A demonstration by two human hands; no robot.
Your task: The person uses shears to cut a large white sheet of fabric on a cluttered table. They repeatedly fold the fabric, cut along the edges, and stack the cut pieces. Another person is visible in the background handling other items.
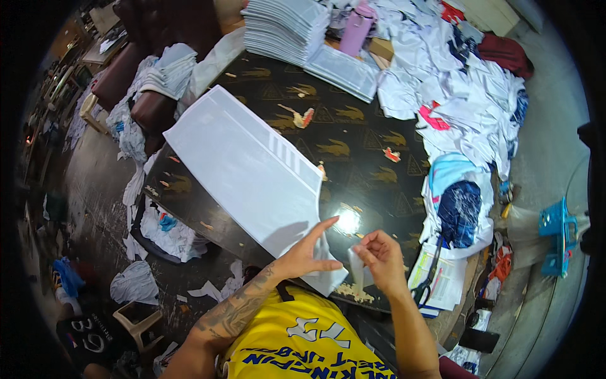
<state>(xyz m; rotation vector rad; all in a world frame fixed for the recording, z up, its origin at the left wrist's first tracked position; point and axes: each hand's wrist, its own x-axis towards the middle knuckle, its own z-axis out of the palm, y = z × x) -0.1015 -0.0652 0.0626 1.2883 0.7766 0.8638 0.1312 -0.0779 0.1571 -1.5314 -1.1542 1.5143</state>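
A long, flat piece of white fabric, with a few pale bars along its right edge, lies slantwise across the dark table. Over its near end is my left hand, thumb and forefinger spread wide apart. The near corner of the fabric hangs down by that thumb, close to the table's front edge. To the right, my right hand pinches a small white strip between thumb and fingers. Below the strip, a small heap of pale crumbs or scraps sits at the table's edge.
Stacked white folded pieces and a pink bottle stand at the back. Loose white cloth heaps along the right side. Black scissors lie on papers near my right arm. A brown chair stands left.
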